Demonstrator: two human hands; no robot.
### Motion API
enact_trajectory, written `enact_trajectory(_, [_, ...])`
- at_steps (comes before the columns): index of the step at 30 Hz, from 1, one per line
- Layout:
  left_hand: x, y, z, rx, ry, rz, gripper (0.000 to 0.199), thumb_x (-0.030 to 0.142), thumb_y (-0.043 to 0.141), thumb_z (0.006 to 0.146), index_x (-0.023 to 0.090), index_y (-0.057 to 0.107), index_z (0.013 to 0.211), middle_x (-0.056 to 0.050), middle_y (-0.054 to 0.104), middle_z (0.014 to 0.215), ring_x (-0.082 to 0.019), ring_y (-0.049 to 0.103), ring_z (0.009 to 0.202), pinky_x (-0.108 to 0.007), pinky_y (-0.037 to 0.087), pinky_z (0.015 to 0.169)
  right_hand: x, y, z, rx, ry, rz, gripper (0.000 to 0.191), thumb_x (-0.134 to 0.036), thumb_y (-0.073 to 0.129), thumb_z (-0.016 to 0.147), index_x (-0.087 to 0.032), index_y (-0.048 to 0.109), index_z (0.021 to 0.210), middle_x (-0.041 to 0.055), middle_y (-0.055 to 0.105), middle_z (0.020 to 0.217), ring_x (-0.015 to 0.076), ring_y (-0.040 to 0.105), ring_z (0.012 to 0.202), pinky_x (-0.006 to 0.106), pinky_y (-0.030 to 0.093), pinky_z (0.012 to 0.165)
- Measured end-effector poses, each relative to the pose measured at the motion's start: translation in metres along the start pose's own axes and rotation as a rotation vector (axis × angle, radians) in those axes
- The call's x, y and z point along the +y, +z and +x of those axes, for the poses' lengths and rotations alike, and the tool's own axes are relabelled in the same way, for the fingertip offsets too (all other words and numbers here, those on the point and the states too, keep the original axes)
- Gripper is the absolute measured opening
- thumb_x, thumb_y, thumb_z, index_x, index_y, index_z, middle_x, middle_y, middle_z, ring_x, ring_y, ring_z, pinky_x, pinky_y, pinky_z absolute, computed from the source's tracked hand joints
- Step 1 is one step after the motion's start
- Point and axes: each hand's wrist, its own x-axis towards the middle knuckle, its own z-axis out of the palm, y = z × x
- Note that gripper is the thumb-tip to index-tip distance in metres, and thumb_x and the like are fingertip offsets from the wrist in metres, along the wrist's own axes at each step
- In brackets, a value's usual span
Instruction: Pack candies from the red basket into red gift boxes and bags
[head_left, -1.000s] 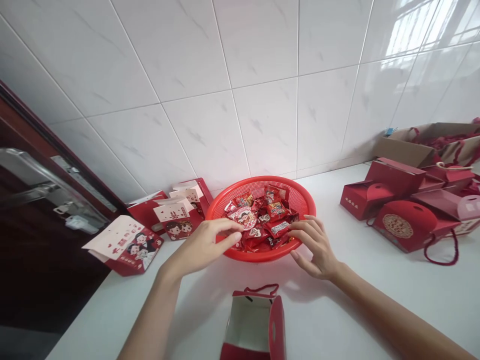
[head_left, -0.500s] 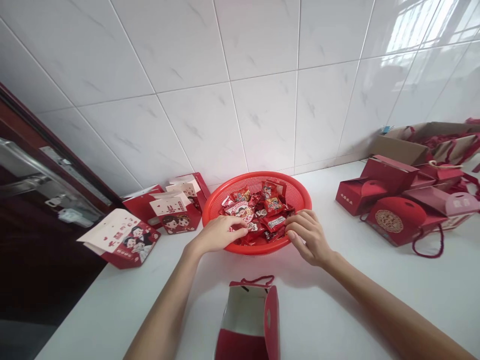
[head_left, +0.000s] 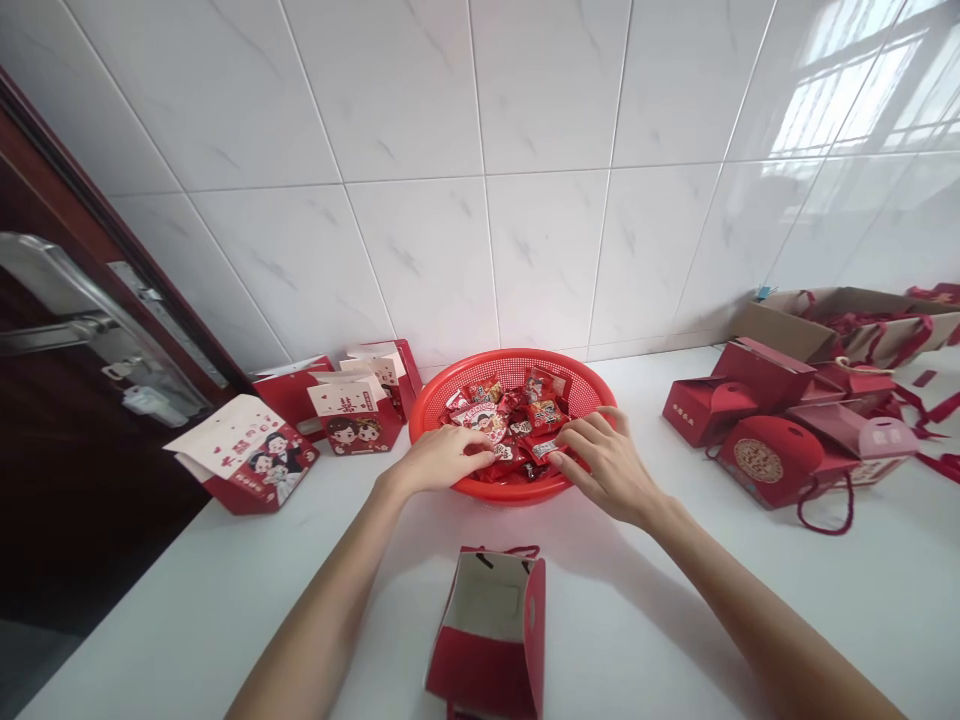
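Observation:
A red perforated basket (head_left: 517, 357) holds many small red wrapped packets (head_left: 480, 420). Over its left front rim lies my left hand (head_left: 442, 457), thumb and fingertips together on a packet whose held part is hidden. My right hand (head_left: 604, 460) reaches over the right rim, its fingertips touching a red packet with a white label (head_left: 543, 449). Nearer to me stands an open red box (head_left: 487, 660) with a pale inside and a dark red cord handle, touched by neither hand.
Red and cream printed boxes (head_left: 244, 455) stand at the left beside a dark door (head_left: 45, 450). Several red boxes (head_left: 780, 460) and a cardboard carton (head_left: 787, 325) with red ribbons are at the right. A tiled wall (head_left: 540, 250) rises behind the basket.
My right hand has moved left and further in over the packets, now at the white-labelled one. My left hand stays nearly in place. The view has shifted slightly.

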Motion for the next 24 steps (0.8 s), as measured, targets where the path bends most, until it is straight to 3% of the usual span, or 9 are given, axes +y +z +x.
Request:
enact_trajectory(4, [0.001,0.000,-0.001,0.004,0.005,0.019,0.038,0.051,0.049,0.094,0.027,0.076,0.106,-0.002,0.079,0.101,-0.026,0.070,0.094,-0.031,0.044,0.073,-0.005,-0.014,0.024,-0.305,0.097,-0.153,0.052,-0.058,0.036,0.105,-0.020,0.061,0.080,0.0056,0.071,0.082,0.0224,0.057,0.081,0.043,0.030,0.094])
enact_trajectory(8, [0.002,0.000,-0.002,0.006,0.014,-0.001,0.035,0.048,0.050,0.094,0.026,0.077,0.101,-0.003,0.079,0.096,-0.026,0.070,0.090,-0.031,0.044,0.073,-0.007,-0.020,0.060,-0.533,0.180,-0.240,0.058,-0.066,0.038,0.102,-0.019,0.061,0.077,0.0062,0.071,0.074,0.0217,0.061,0.072,0.033,0.030,0.069])
enact_trajectory(11, [0.001,0.000,-0.003,0.007,0.007,-0.022,0.035,0.050,0.051,0.094,0.027,0.077,0.100,-0.003,0.079,0.094,-0.027,0.070,0.088,-0.032,0.044,0.071,-0.002,-0.015,0.084,-0.529,0.238,-0.224,0.062,-0.071,0.037,0.099,-0.020,0.063,0.077,0.0068,0.072,0.078,0.0224,0.065,0.075,0.031,0.023,0.059])
enact_trajectory(15, [-0.001,0.001,-0.003,0.020,0.009,-0.012,0.034,0.049,0.052,0.093,0.027,0.078,0.101,-0.003,0.079,0.095,-0.027,0.070,0.090,-0.033,0.044,0.074,0.008,-0.002,0.101,-0.498,0.266,-0.167,0.057,-0.074,0.045,0.095,-0.021,0.065,0.085,0.0039,0.074,0.085,0.0211,0.067,0.080,0.029,0.026,0.056])
enact_trajectory(20, [-0.001,0.002,-0.001,0.023,0.009,0.001,0.036,0.050,0.051,0.093,0.029,0.077,0.103,-0.002,0.079,0.099,-0.026,0.070,0.091,-0.031,0.044,0.075,0.013,0.011,0.101,-0.633,0.308,-0.234,0.058,-0.072,0.043,0.097,-0.019,0.067,0.093,0.0120,0.074,0.101,0.0275,0.070,0.090,0.029,0.035,0.061])
enact_trajectory(24, [-0.001,0.002,0.000,0.012,0.029,0.020,0.036,0.049,0.049,0.093,0.028,0.077,0.103,-0.002,0.079,0.101,-0.025,0.070,0.091,-0.031,0.044,0.074,0.007,0.013,0.096,-0.758,0.233,-0.233,0.051,-0.068,0.054,0.094,-0.019,0.067,0.102,0.0132,0.074,0.102,0.0289,0.071,0.090,0.031,0.043,0.066])
